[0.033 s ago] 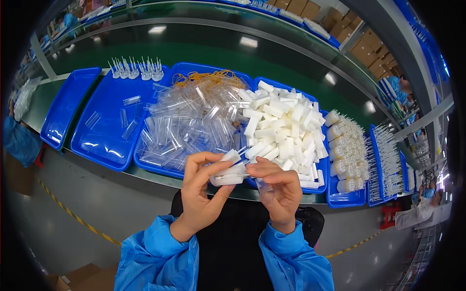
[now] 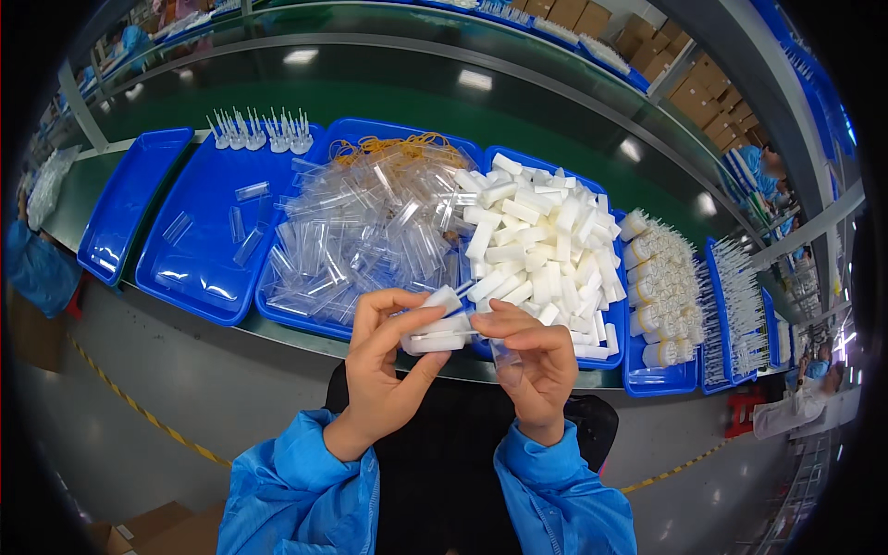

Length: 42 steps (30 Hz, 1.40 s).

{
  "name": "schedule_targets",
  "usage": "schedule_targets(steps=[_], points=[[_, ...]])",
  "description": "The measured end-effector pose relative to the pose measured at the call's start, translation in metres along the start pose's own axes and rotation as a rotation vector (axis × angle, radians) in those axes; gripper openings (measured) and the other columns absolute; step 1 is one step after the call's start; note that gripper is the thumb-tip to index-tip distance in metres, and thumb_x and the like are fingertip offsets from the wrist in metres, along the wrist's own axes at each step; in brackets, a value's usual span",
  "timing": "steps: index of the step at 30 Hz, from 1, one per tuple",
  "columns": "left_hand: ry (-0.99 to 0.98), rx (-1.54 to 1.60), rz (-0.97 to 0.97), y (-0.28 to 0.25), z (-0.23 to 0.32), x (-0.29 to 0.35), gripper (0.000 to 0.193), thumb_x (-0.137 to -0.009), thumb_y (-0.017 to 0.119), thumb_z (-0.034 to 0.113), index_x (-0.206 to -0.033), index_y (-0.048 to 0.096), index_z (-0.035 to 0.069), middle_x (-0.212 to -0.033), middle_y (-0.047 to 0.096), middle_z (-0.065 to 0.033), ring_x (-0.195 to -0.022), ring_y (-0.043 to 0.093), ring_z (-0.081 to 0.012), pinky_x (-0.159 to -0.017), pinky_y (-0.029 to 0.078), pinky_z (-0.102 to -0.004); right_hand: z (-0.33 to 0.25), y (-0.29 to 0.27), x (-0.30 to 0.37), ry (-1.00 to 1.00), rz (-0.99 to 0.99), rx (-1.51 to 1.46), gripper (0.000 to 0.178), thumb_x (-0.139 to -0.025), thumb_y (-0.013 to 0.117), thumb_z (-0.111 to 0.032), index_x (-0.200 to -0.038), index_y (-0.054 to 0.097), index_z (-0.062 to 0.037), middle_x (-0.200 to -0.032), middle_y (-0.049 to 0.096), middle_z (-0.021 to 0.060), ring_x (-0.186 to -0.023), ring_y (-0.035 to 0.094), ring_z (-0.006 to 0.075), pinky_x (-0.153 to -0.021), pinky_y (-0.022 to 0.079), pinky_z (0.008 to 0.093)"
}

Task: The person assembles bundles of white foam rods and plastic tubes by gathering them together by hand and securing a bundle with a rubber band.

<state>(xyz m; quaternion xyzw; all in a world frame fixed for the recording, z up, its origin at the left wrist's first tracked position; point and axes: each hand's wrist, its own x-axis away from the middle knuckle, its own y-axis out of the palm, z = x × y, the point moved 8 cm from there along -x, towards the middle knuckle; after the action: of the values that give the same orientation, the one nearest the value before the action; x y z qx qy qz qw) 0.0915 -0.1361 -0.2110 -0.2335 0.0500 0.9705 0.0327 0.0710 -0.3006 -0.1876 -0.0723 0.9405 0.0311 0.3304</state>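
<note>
Over the near edge of the bench my left hand is closed around several small white blocks, pinched between thumb and fingers. Close beside it, my right hand is closed too. Its thumb and forefinger meet at a thin white stem that reaches across to the white blocks. Under those fingers a clear plastic sleeve rests against the palm. Where the stem ends is hidden by the fingers.
Ahead, a blue tray holds a heap of clear sleeves with yellow rubber bands. White blocks fill the tray right of it, then banded bundles. Upright white stems stand in the left tray. A metal rail runs behind.
</note>
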Motion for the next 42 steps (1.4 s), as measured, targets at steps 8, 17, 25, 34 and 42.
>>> schedule_targets(steps=[8, 17, 25, 34, 42], points=[[-0.060, 0.099, -0.039, 0.008, -0.007, 0.005, 0.030, -0.077, 0.071, -0.011, -0.104, 0.065, 0.000, -0.124, 0.045, -0.0118, -0.114, 0.056, -0.0223, -0.092, 0.052, -0.0307, -0.008, -0.002, 0.002, -0.042, 0.008, 0.047, 0.027, -0.086, 0.063, -0.004, -0.111, 0.054, -0.0022, -0.112, 0.067, 0.0202, -0.113, 0.061, 0.0338, -0.106, 0.038, 0.0520], [-0.127, 0.165, -0.107, 0.009, -0.008, 0.005, 0.029, -0.078, 0.072, -0.009, -0.104, 0.064, -0.001, -0.123, 0.049, -0.0111, -0.111, 0.057, -0.0189, -0.092, 0.052, -0.0296, 0.005, -0.011, 0.010, 0.123, 0.112, 0.124, 0.025, -0.089, 0.059, -0.002, -0.113, 0.053, 0.0023, -0.108, 0.067, 0.0198, -0.105, 0.063, 0.0275, -0.101, 0.043, 0.0440], [-0.212, 0.242, -0.075, 0.010, -0.013, 0.003, 0.024, -0.081, 0.070, -0.007, -0.103, 0.064, 0.000, -0.125, 0.049, -0.0111, -0.110, 0.057, -0.0175, -0.093, 0.049, -0.0297, -0.002, -0.008, 0.017, 0.103, 0.019, 0.077, 0.026, -0.090, 0.059, -0.005, -0.114, 0.058, 0.0064, -0.108, 0.062, 0.0198, -0.101, 0.063, 0.0240, -0.084, 0.053, 0.0345], [0.097, -0.345, -0.109, 0.009, 0.018, -0.007, 0.022, -0.073, 0.073, -0.006, -0.093, 0.065, 0.001, -0.122, 0.060, -0.0177, -0.125, 0.054, -0.0389, -0.097, 0.048, -0.0422, 0.006, -0.008, 0.018, 0.228, 0.019, -0.124, 0.024, -0.093, 0.057, -0.006, -0.113, 0.061, 0.0076, -0.111, 0.058, 0.0186, -0.091, 0.063, 0.0210, -0.082, 0.054, 0.0321], [-0.055, -0.213, -0.280, 0.019, 0.010, -0.003, 0.022, -0.076, 0.074, -0.004, -0.096, 0.066, 0.002, -0.124, 0.058, -0.0171, -0.115, 0.061, -0.0324, -0.091, 0.052, -0.0388, 0.018, -0.017, 0.021, 0.255, 0.047, -0.017, 0.023, -0.093, 0.058, -0.005, -0.113, 0.060, 0.0075, -0.107, 0.060, 0.0173, -0.091, 0.063, 0.0192, -0.082, 0.053, 0.0305]])
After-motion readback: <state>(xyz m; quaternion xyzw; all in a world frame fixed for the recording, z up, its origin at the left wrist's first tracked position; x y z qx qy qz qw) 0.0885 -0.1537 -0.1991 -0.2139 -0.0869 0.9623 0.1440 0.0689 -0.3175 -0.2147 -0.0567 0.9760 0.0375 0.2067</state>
